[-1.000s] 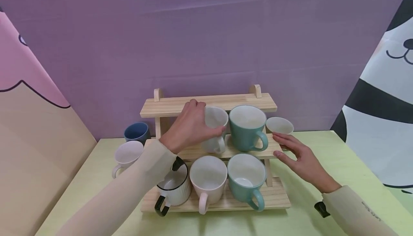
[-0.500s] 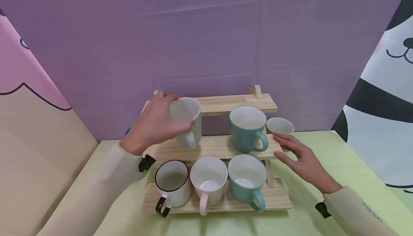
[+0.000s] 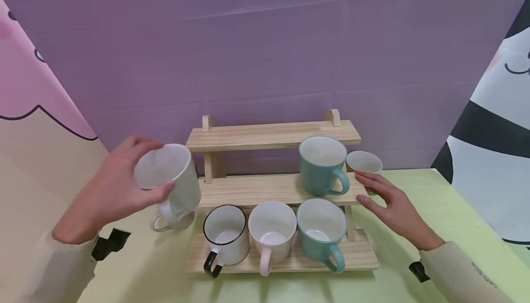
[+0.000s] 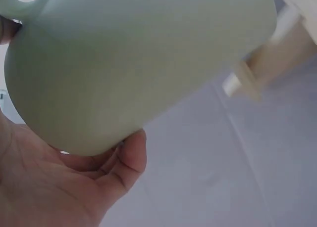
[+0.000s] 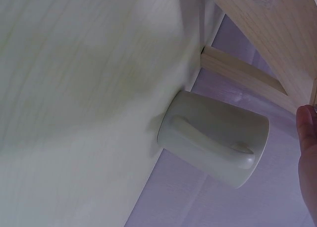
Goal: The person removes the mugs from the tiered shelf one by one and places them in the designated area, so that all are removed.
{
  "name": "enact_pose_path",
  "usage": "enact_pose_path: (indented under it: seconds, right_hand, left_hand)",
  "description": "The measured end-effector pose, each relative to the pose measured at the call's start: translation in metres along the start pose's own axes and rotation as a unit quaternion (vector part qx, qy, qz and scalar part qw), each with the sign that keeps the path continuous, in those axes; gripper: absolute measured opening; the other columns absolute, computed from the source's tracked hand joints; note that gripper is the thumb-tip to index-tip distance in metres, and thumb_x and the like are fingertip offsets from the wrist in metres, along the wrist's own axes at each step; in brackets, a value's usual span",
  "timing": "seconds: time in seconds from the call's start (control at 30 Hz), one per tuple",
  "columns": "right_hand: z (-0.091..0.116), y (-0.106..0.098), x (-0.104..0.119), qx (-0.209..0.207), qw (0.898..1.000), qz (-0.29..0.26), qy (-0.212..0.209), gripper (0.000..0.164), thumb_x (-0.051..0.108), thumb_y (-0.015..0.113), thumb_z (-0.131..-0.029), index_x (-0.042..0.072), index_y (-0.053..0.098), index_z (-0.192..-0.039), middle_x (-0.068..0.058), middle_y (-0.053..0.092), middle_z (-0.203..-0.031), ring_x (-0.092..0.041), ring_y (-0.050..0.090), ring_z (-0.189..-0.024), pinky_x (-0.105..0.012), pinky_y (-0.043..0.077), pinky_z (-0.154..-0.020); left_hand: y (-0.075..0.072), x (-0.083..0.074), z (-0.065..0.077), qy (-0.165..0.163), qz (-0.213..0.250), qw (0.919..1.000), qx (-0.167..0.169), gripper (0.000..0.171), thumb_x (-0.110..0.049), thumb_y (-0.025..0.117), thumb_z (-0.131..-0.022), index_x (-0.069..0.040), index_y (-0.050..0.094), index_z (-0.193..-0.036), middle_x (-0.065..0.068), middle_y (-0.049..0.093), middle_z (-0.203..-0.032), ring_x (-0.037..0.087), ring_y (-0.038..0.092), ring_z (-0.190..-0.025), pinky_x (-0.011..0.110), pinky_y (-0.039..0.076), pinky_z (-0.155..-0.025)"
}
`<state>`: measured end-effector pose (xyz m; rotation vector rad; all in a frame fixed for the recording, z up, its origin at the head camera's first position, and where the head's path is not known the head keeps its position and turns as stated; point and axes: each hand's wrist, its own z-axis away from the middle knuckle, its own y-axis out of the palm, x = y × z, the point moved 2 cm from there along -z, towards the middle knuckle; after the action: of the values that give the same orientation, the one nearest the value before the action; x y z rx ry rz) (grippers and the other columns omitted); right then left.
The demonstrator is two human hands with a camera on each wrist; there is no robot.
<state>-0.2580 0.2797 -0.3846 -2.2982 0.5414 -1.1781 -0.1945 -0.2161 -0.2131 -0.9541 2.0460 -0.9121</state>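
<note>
My left hand (image 3: 118, 190) grips a plain white mug (image 3: 187, 190) by its rim and side, thumb across the near side, in the air left of the wooden rack. In the left wrist view, the mug's smooth wall (image 4: 124, 64) fills the upper part, with fingers curled against it. My right hand (image 3: 393, 208) rests its fingertips on the right end of the middle shelf (image 3: 248, 188), thumb at the front edge. A teal mug (image 3: 319, 174) stands on that shelf near the hand. Behind the right end, a white mug (image 5: 213, 138) stands on the table.
On the bottom shelf stand a white mug with a black rim (image 3: 225, 248), a pale pink mug (image 3: 273, 248) and a teal mug (image 3: 314, 243). The top shelf (image 3: 273, 136) bears nothing. Below the held mug, a pale mug's handle (image 3: 155, 224) shows; the rest is mostly hidden.
My left hand has lifted the white mug off the middle shelf beside the teal mug and carried it left past the rack's end. My right hand has stayed at the shelf end.
</note>
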Motion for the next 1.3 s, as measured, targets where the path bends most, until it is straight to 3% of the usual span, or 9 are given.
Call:
enact_pose_path:
  seconds: [0.2, 0.37, 0.7, 0.93, 1.3]
  right_hand:
    - [0.0, -0.001, 0.0, 0.002, 1.0, 0.007, 0.012, 0.051, 0.012, 0.067, -0.089, 0.011, 0.051, -0.137, -0.002, 0.044, -0.141, 0.005, 0.038, -0.121, -0.005, 0.032, -0.091]
    - [0.0, -0.001, 0.0, 0.002, 1.0, 0.012, 0.011, 0.052, 0.011, 0.068, -0.089, 0.012, 0.051, -0.137, -0.002, 0.043, -0.141, 0.005, 0.039, -0.12, -0.005, 0.032, -0.091]
    - [0.0, -0.001, -0.004, 0.002, 1.0, 0.017, 0.014, 0.052, 0.011, 0.068, -0.088, 0.013, 0.051, -0.137, -0.003, 0.043, -0.141, 0.006, 0.039, -0.119, -0.005, 0.032, -0.09]
    - [0.001, -0.001, -0.005, 0.001, 1.0, 0.023, 0.016, 0.053, 0.012, 0.068, -0.088, 0.013, 0.05, -0.138, -0.002, 0.043, -0.142, 0.006, 0.039, -0.12, -0.004, 0.032, -0.09]
    - [0.001, 0.0, -0.003, 0.0, 0.999, 0.026, 0.022, 0.053, 0.013, 0.068, -0.088, 0.014, 0.05, -0.138, -0.001, 0.043, -0.141, 0.007, 0.039, -0.119, -0.004, 0.032, -0.09]
  left_hand:
    - [-0.003, 0.026, 0.035, 0.019, -0.025, 0.9995, -0.011, 0.064, -0.023, 0.086, -0.062, -0.003, 0.059, -0.117, 0.004, 0.051, -0.112, 0.024, 0.052, -0.089, 0.036, 0.049, -0.059]
    - [0.004, 0.048, 0.061, 0.03, -0.014, 0.9994, -0.014, 0.07, -0.02, 0.089, -0.056, -0.003, 0.059, -0.117, 0.004, 0.052, -0.115, 0.022, 0.053, -0.089, 0.029, 0.05, -0.057]
    - [0.059, 0.086, 0.105, 0.051, 0.004, 0.9985, -0.019, 0.073, -0.018, 0.09, -0.05, -0.01, 0.062, -0.117, -0.003, 0.052, -0.118, 0.013, 0.054, -0.088, 0.029, 0.05, -0.063]
    - [0.083, 0.099, 0.113, 0.046, 0.031, 0.9984, 0.01, 0.071, -0.015, 0.09, -0.051, -0.011, 0.061, -0.116, -0.004, 0.051, -0.117, 0.015, 0.055, -0.088, 0.03, 0.05, -0.064]
    - [0.096, 0.103, 0.117, 0.054, 0.041, 0.9975, 0.02, 0.066, -0.016, 0.09, -0.051, -0.013, 0.062, -0.111, -0.003, 0.052, -0.119, 0.017, 0.055, -0.091, 0.029, 0.05, -0.065]
